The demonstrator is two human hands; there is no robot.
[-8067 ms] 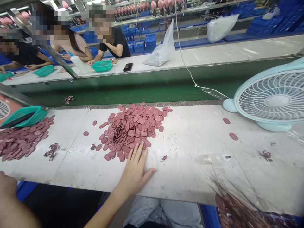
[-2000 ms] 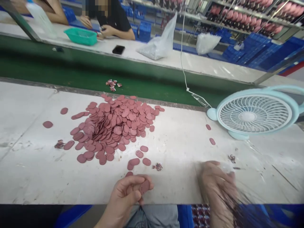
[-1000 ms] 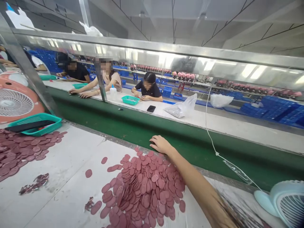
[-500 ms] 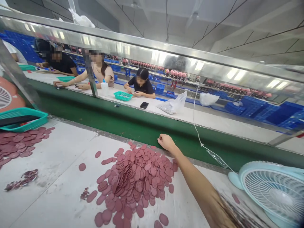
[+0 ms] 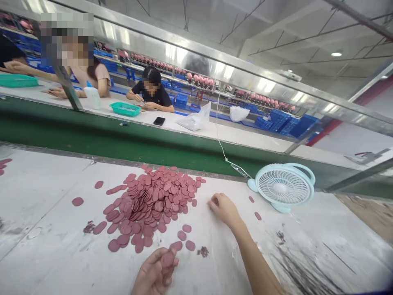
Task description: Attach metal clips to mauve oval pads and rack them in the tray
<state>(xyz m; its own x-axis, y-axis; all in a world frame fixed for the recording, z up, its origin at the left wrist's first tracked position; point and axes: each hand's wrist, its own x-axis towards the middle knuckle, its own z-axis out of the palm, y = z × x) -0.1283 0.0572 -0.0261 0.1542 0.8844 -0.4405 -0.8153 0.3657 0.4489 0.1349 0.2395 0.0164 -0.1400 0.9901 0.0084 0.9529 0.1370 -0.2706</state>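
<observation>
A heap of flat, dark-red oval pieces (image 5: 153, 196) lies on the white table, with several loose ones around its edge. In front of the heap, my left hand (image 5: 155, 272) pinches one oval piece (image 5: 167, 259) between thumb and fingers. To the right of the heap, my right hand (image 5: 225, 209) hovers over or rests on the table with its fingers curled in. Whatever those fingers hold, if anything, is hidden.
A light-blue fan (image 5: 281, 186) stands at the right, its white cord (image 5: 219, 141) running upward. Behind the table runs a green belt (image 5: 138, 145). Across it, people sit at a bench (image 5: 258, 141) with a teal basket (image 5: 125, 109), a phone (image 5: 159, 121) and a plastic bag (image 5: 196, 119).
My right hand has come back from over the green belt to the table beside the heap. My left hand has entered view, holding an oval piece. The view has turned right.
</observation>
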